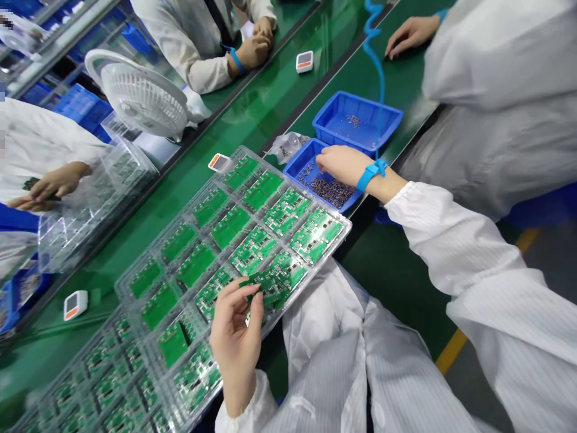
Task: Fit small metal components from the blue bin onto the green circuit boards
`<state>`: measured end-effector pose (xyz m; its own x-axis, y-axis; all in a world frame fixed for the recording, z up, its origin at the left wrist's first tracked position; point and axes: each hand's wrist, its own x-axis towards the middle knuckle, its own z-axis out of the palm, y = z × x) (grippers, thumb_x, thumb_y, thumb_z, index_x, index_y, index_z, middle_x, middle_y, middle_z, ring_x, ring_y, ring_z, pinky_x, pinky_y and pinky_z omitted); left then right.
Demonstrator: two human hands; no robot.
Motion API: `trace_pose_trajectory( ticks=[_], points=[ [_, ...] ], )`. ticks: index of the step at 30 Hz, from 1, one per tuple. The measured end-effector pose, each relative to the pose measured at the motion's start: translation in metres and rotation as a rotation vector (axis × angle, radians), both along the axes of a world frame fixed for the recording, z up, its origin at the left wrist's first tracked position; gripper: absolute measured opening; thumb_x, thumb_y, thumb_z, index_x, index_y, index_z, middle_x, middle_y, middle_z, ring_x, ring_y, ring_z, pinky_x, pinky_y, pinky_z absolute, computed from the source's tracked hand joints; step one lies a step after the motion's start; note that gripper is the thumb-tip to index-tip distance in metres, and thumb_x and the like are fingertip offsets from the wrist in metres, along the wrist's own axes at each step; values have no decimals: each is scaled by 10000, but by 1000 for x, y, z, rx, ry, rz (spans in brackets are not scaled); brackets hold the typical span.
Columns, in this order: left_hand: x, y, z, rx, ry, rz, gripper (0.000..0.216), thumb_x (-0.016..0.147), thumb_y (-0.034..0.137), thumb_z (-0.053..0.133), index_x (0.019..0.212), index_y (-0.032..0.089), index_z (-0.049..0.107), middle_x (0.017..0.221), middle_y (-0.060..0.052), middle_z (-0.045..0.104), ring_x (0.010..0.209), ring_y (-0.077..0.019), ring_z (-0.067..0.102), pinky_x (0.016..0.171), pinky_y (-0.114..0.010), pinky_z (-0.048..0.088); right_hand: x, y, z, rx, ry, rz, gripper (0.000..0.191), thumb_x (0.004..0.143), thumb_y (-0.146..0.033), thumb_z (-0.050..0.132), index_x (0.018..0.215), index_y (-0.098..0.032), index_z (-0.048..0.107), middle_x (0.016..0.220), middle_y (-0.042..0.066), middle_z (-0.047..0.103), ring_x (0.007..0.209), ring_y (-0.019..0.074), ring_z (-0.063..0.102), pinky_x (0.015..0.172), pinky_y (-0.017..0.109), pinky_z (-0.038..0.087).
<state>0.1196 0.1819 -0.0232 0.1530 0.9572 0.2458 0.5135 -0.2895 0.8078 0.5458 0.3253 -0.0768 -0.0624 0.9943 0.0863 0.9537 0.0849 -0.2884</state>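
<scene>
My left hand (pixel 237 337) pinches a small green circuit board (pixel 267 284) by its edge, just above the near rim of a clear plastic tray (pixel 336 216) filled with several green boards. My right hand (pixel 343 165), with a blue wrist strap (pixel 369 173), reaches into a blue bin (pixel 301 163) of small dark components (pixel 333 191). Its fingers are curled down into the parts, and I cannot see what they hold.
A second blue bin (pixel 360 120) with a few parts sits behind the first. More clear trays (pixel 90 373) lie at lower left. A white fan (pixel 142 96) stands beyond the green belt (pixel 252 114). Other people's hands (pixel 54 183) work at left, top and top right.
</scene>
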Motion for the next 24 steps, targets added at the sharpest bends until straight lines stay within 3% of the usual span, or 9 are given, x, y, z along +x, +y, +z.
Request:
trace_pose_trajectory(
  ticks=[4, 7, 10, 13, 17, 22, 24],
  points=[
    [-4, -1, -2, -25, -18, 22, 81, 1060, 329, 845, 1109, 268, 864, 1287, -80, 781, 1045, -190, 771, 734, -248, 560, 1, -9, 11, 38, 120, -53, 218, 1082, -194, 630, 1150, -176, 837, 1128, 186, 869, 1093, 400, 813, 939, 527, 600],
    [-6, -2, -3, -43, -20, 42, 86, 1060, 346, 842, 1087, 267, 865, 1096, -36, 794, 859, -164, 722, 726, -277, 548, -7, -21, 20, 78, 334, -60, 180, 1080, -280, 676, 1120, -205, 834, 1078, 132, 880, 1065, 360, 816, 963, 515, 640],
    [-3, -1, -2, 23, 20, 5, 104, 1080, 323, 804, 1041, 275, 888, 919, 7, 778, 745, -149, 662, 842, -335, 584, -29, -41, 39, 91, 631, -46, 208, 1074, -441, 740, 1087, -253, 826, 1065, 87, 882, 1031, 331, 814, 945, 500, 681],
    [11, 2, 2, 94, 31, -12, 165, 1115, 302, 751, 1096, 292, 915, 931, -8, 784, 800, -166, 673, 817, -331, 570, -62, -69, 63, 43, 917, -5, 259, 1018, -530, 839, 1053, -276, 805, 1029, 73, 865, 982, 313, 809, 902, 489, 697],
    [35, 6, 7, 184, 62, 8, 194, 1124, 350, 765, 1249, 290, 900, 1065, -48, 795, 939, -199, 697, 838, -341, 585, -102, -103, 85, -64, 1214, 109, 293, 937, -496, 952, 996, -285, 757, 983, 47, 847, 928, 281, 815, 872, 464, 703],
    [53, 7, 8, 240, 92, -59, 265, 1102, 454, 816, 1281, 270, 885, 1149, -80, 802, 1107, -257, 739, 961, -406, 644, -131, -127, 88, -198, 1362, 222, 264, 915, -392, 981, 980, -295, 744, 967, 11, 846, 908, 249, 833, 837, 425, 711],
    [55, 6, 9, 255, 88, -94, 242, 1125, 438, 788, 1270, 270, 883, 1127, -73, 805, 1071, -244, 748, 962, -400, 653, -137, -132, 86, -234, 1379, 248, 256, 909, -357, 984, 982, -294, 747, 952, 0, 840, 899, 241, 839, 819, 407, 709]
  ],
)
